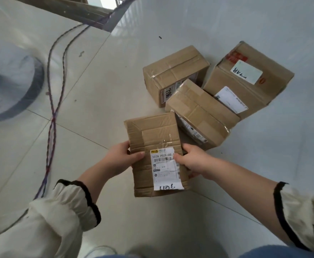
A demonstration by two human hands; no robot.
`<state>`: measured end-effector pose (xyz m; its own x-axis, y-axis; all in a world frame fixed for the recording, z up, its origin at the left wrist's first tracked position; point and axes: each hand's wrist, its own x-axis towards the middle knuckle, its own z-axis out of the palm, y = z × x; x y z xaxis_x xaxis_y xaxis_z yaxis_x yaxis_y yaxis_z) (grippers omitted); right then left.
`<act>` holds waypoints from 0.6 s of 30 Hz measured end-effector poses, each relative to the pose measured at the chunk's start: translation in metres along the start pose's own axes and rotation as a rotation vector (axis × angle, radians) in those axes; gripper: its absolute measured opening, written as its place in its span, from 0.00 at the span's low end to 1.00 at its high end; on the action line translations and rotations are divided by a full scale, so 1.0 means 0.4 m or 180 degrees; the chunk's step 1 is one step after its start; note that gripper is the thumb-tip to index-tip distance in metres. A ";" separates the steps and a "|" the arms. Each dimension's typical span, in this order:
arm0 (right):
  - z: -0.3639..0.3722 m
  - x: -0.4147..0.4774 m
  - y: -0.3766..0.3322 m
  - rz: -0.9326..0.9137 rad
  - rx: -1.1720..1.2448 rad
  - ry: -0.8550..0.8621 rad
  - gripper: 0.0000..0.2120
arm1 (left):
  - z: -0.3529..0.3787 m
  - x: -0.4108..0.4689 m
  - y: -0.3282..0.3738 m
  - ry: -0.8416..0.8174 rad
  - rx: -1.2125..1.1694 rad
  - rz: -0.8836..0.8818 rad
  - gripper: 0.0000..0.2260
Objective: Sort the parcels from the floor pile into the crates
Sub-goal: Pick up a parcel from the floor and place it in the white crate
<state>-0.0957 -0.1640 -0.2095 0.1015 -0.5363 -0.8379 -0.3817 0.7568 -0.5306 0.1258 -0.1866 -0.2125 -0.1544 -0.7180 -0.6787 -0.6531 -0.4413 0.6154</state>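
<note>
A flat brown cardboard parcel (153,138) with a white shipping label is held above the floor by both hands. My left hand (120,158) grips its left edge, thumb on top. My right hand (191,161) grips its right edge, thumb on the label. Behind it on the floor lie three more brown parcels: a taped box (173,71) at the back, a lower box (199,112) leaning against it, and a larger box (249,79) with white labels at the right. No crate is in view.
A pair of twisted cables (54,101) runs across the pale tiled floor at the left. A round dark object wrapped in plastic (9,82) sits at the far left. A dark mat or ramp (113,17) lies at the top.
</note>
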 end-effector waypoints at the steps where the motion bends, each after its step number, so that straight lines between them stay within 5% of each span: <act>1: -0.001 0.000 0.003 -0.0039 0.0039 0.0000 0.13 | 0.001 0.000 0.003 -0.0021 -0.0009 -0.0017 0.15; 5: 0.001 -0.004 0.019 -0.0210 0.0259 0.0038 0.09 | 0.006 -0.001 0.012 -0.0032 -0.0067 -0.0027 0.14; 18: 0.033 -0.111 -0.052 -0.0880 0.0942 0.0839 0.10 | 0.070 -0.106 0.118 0.1590 -0.1015 -0.0323 0.05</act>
<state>-0.0799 -0.1512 -0.1630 -0.0885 -0.7799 -0.6196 -0.0914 0.6258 -0.7746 0.0806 -0.1619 -0.1660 0.3147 -0.7957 -0.5175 -0.3796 -0.6052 0.6997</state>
